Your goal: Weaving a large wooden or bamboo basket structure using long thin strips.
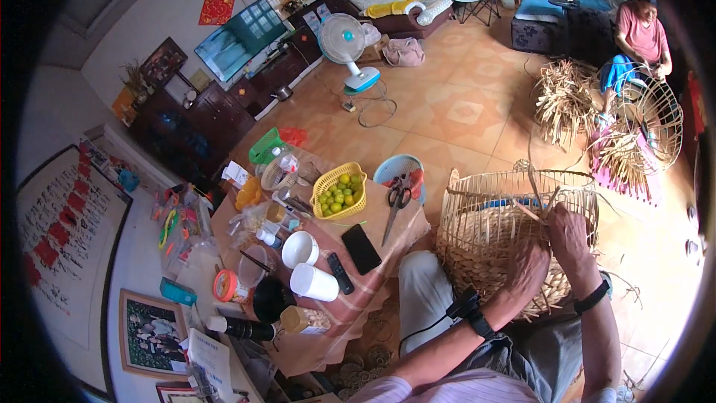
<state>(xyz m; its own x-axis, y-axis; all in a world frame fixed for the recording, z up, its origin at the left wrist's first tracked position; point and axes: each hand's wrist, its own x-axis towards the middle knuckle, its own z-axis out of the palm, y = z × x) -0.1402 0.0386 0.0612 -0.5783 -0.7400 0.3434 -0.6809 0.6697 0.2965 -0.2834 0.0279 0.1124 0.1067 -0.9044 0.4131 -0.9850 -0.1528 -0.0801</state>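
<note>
A half-woven bamboo basket [485,224] rests on my lap, its open frame of thin upright ribs facing away from me. My left hand [526,267] presses against the woven lower part of the basket. My right hand [568,233] pinches a flat bamboo strip [531,211] near the upper ribs. Both wrists wear dark bands.
A low table [373,291] at my left holds a yellow basket of green fruit [339,190], scissors [396,205], a black phone [361,248], a remote, white cups and jars. Across the tiled floor another person [640,33] sits weaving a second basket frame [656,116] beside loose bamboo strips [563,101]. A standing fan [347,45] stands farther back.
</note>
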